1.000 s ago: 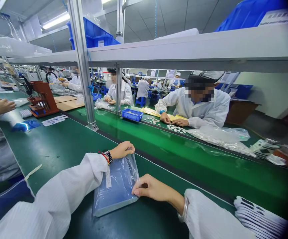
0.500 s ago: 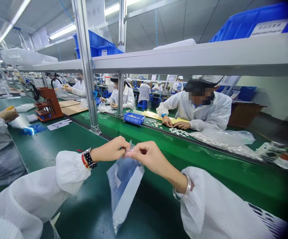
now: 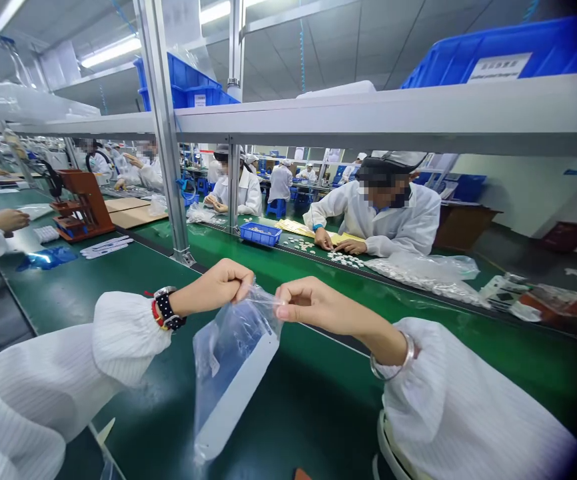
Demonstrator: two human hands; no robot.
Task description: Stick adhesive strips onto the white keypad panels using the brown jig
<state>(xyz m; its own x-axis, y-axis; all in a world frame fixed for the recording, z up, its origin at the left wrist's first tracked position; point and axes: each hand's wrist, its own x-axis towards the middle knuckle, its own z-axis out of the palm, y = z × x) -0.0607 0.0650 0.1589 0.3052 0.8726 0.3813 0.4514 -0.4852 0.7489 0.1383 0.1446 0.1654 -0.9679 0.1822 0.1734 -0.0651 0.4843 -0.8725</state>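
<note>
A clear plastic bag (image 3: 208,363) hangs between my hands above the green table (image 3: 318,413). Inside it slants a long, flat white piece (image 3: 238,400), its kind not clear from here. My left hand (image 3: 226,283) is closed on the bag's upper left edge. Thumb and fingers of my right hand (image 3: 313,305) pinch the top right corner, and the film between the two hands is stretched.
Across the green belt (image 3: 208,257), a co-worker (image 3: 383,210) handles small white pieces beside a blue tray (image 3: 261,234). A red-brown press (image 3: 81,207) stands at left, near white strips (image 3: 106,247). A metal post (image 3: 166,133) and overhead shelf (image 3: 318,123) rise ahead.
My hands have moved apart, the right one to the right, and the bag's top is now spread between them. The view has shifted slightly to the right.
</note>
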